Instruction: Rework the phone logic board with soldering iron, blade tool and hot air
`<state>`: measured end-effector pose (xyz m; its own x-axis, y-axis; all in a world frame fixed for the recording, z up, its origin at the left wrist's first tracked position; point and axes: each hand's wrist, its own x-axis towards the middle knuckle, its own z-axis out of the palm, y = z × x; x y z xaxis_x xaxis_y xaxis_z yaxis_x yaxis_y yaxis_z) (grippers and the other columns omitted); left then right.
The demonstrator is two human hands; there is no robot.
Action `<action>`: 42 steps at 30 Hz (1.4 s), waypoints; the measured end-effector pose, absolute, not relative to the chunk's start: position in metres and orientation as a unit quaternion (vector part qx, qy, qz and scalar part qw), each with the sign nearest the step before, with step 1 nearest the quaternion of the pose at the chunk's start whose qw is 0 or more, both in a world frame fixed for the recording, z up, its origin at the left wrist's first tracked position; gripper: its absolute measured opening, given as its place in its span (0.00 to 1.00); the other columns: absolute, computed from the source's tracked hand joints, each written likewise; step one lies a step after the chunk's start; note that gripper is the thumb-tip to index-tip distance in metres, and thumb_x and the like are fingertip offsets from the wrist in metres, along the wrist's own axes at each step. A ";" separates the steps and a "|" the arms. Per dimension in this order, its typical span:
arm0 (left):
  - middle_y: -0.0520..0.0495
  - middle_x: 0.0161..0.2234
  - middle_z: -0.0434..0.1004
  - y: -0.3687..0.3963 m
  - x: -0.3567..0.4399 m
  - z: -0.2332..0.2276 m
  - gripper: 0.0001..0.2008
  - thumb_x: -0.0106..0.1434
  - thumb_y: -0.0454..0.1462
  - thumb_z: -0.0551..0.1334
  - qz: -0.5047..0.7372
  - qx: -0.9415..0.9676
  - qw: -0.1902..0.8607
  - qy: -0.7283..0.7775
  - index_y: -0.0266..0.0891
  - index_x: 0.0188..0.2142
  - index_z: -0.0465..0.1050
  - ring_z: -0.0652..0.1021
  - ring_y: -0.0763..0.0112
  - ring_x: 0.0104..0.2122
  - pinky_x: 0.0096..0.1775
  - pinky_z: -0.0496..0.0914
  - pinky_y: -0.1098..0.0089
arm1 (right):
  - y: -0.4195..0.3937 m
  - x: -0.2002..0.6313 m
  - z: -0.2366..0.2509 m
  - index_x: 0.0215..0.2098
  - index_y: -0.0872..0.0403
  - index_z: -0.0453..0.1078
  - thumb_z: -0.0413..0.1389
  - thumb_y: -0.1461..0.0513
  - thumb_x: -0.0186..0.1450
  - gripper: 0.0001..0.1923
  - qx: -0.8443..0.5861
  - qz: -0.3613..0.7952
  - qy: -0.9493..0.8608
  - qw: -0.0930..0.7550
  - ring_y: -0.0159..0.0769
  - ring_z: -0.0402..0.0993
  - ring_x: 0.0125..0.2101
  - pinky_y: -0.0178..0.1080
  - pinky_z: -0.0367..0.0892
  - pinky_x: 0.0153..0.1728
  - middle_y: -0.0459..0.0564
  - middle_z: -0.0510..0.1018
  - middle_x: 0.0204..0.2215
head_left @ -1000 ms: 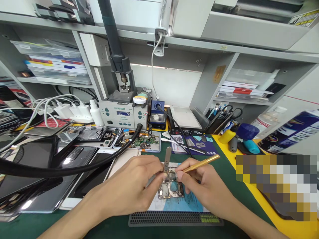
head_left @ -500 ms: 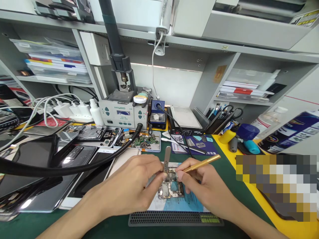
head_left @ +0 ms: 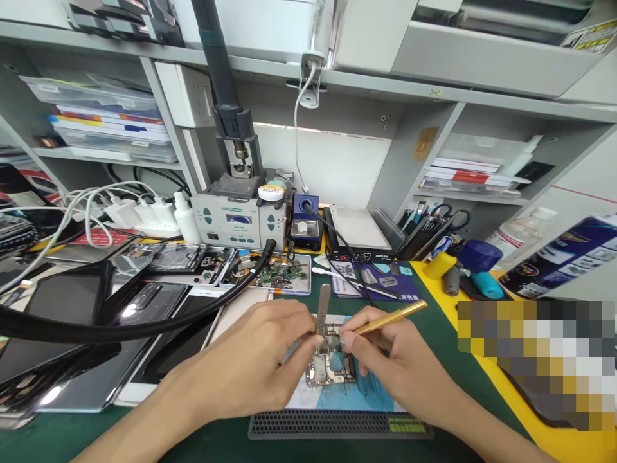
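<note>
A phone circuit board (head_left: 321, 370) lies on a blue-and-white work mat (head_left: 380, 393) in front of me. My left hand (head_left: 270, 354) is closed on metal tweezers (head_left: 324, 307), held upright over the board's upper left, their tips hidden by my fingers. In a pen grip, my right hand (head_left: 390, 354) holds a slim gold-coloured, pen-like tool (head_left: 393, 316) that slants up to the right. Its working end is down at the board's upper right, too small and covered to make out.
Phones and screens (head_left: 166, 341) lie at left, crossed by a thick black hose (head_left: 144, 334). A tray of small parts (head_left: 284, 273) sits behind my left hand. Farther back stand a hot-air station (head_left: 236, 218) and a flat heating plate (head_left: 359, 228). Bottles and a spray can (head_left: 563, 254) are at right.
</note>
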<state>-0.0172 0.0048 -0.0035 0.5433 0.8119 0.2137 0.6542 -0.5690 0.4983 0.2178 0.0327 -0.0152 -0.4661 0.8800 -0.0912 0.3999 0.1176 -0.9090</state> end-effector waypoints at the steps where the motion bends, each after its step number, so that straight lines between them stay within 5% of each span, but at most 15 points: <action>1: 0.48 0.31 0.70 0.005 -0.017 -0.004 0.13 0.75 0.36 0.51 0.214 0.860 0.183 0.426 0.38 0.38 0.73 0.70 0.64 0.33 0.36 0.62 0.63 | 0.033 0.218 -0.015 0.37 0.53 0.71 0.55 0.50 0.72 0.15 -0.454 0.485 -0.705 0.248 0.33 0.66 0.23 0.36 0.57 0.25 0.40 0.66 0.20; 42: 0.49 0.30 0.68 0.005 -0.017 -0.004 0.14 0.75 0.37 0.50 0.210 0.860 0.172 0.432 0.39 0.34 0.68 0.69 0.66 0.32 0.35 0.60 0.64 | 0.032 0.219 -0.016 0.37 0.53 0.69 0.54 0.50 0.72 0.15 -0.453 0.498 -0.699 0.241 0.32 0.64 0.22 0.35 0.56 0.24 0.39 0.65 0.19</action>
